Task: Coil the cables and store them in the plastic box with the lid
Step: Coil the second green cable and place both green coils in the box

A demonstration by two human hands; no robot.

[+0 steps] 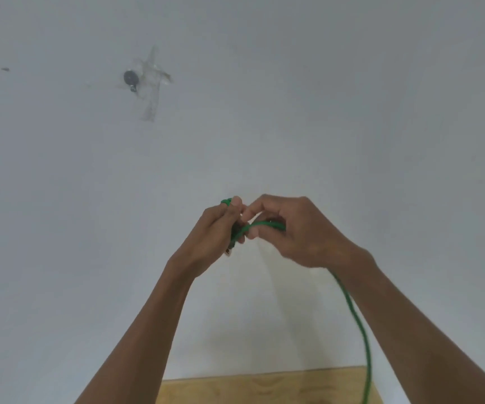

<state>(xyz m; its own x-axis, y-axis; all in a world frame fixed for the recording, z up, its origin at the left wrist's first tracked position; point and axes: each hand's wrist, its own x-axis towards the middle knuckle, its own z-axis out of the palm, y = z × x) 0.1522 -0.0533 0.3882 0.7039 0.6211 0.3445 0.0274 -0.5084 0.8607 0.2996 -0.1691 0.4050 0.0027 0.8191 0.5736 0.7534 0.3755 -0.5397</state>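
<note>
White wall behind, the left hand (212,231) and right hand (296,231) pinch a green cable (355,316) whose loose length hangs steeply down toward the wooden table (235,389).

A plain pale grey-white wall (293,112) fills nearly the whole view, evenly and softly lit; a small dark round fitting (130,78) sits on it towards the upper left; just to the right of that fitting, strips of clear tape (152,83) cross each other, one strip running down below it; far to the left of the fitting, at about its height, is a tiny dark mark (5,69); well below and to the right of the fitting, at the bottom edge, lies a light wooden surface (235,389) with visible grain.
</note>
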